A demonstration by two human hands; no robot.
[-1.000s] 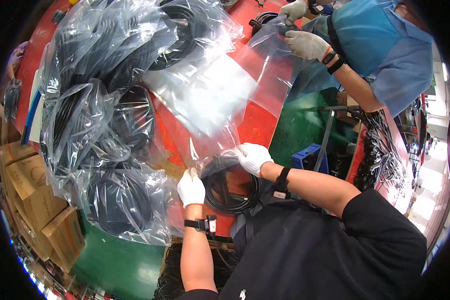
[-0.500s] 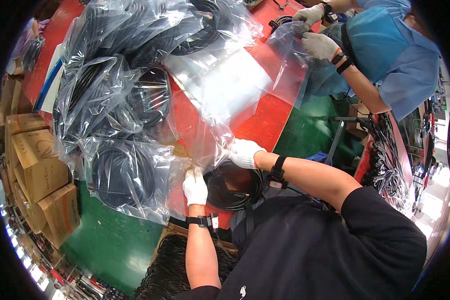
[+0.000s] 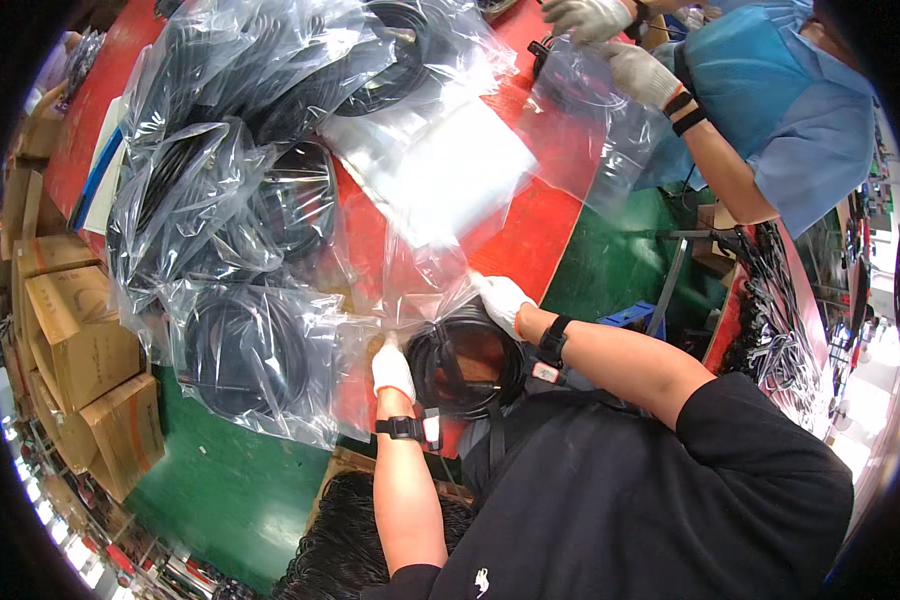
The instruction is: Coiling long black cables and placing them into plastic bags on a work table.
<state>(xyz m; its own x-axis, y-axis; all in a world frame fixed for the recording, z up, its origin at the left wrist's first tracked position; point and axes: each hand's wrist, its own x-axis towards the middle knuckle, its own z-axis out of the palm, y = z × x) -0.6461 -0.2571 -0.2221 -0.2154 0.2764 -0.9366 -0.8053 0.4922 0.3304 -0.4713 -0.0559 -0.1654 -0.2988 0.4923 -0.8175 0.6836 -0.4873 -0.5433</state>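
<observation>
My left hand (image 3: 393,370), in a white glove, closes on one side of a clear plastic bag (image 3: 418,282). The bag's other side is pinched in my gloved right hand (image 3: 503,303), so its edge is stretched between the two. Just below that edge a coil of black cable (image 3: 515,375) lies on the red table near my body, with a gold-coloured plug end inside the loop. To the left of my left hand is a bagged coil of black cable (image 3: 245,350). Beyond my hands rests a stack of clear flat bags (image 3: 445,165).
Bagged black coils (image 3: 200,190) are heaped at the far left of the red table (image 3: 535,235). A co-worker's gloved hands (image 3: 642,75) hold another clear bag with a cable. Cardboard boxes (image 3: 90,330) stand at left. Loose black cables (image 3: 345,540) fill a box below my left forearm.
My hands have moved slightly apart, drawing the bag's edge wider above the coil, and more of the coil shows. The co-worker's hands have lifted, with the bag now hanging around the cable.
</observation>
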